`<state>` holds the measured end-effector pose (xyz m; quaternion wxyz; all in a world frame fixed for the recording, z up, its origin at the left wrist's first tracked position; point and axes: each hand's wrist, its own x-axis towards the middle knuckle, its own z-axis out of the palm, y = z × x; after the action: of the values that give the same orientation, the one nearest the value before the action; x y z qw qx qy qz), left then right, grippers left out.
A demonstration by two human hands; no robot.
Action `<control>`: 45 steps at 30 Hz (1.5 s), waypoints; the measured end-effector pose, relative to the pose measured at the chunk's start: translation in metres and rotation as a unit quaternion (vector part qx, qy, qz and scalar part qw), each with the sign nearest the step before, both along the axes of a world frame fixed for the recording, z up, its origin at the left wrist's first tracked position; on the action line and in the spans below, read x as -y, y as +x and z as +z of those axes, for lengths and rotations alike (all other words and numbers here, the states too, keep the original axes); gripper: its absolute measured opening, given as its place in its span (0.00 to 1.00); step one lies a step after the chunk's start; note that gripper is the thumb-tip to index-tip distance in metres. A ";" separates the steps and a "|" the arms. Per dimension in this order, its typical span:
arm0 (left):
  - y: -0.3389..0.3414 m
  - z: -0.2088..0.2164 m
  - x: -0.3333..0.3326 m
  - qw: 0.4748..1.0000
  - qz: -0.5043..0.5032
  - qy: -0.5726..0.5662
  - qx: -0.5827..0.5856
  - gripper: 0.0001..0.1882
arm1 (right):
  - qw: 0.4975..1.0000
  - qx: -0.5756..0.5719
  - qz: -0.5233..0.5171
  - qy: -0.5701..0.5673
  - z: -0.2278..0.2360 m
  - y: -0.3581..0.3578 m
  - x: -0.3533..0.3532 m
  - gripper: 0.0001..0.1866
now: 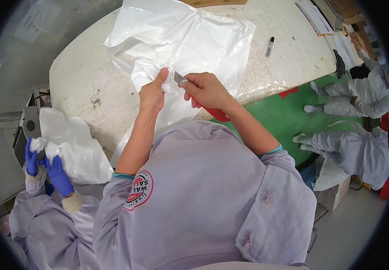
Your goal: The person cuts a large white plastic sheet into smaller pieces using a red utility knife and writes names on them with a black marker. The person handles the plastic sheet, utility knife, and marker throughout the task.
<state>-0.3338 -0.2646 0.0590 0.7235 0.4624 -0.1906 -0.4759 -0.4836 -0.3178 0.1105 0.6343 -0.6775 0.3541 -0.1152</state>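
Note:
A large white plastic bag (203, 42) is spread over the table in front of me, creased and glossy. Its near edge is bunched up, and my left hand (152, 94) is closed around that gathered part with the thumb pointing up. Just right of it, my right hand (207, 92) grips a red-handled utility knife (217, 114). The knife's short metal blade points up and left toward the bunched plastic, close to my left thumb. Whether the blade touches the plastic, I cannot tell.
The worn white table (79, 76) has a black marker (270, 47) lying at its right. On my left, a co-worker's blue-gloved hands (58, 174) hold another white bag (75, 148). More people in pale work clothes (345, 148) stand at right, over a green floor (275, 114).

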 end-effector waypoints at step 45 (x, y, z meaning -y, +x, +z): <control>-0.001 0.050 -0.073 0.805 0.096 0.047 0.584 0.11 | 0.988 0.154 -0.028 -0.016 -0.013 0.056 -0.021 0.11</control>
<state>-0.3350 -0.1920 0.1093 0.4950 0.7021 -0.5092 -0.0525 -0.4275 -0.2967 0.0975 0.6668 -0.6518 0.2688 -0.2413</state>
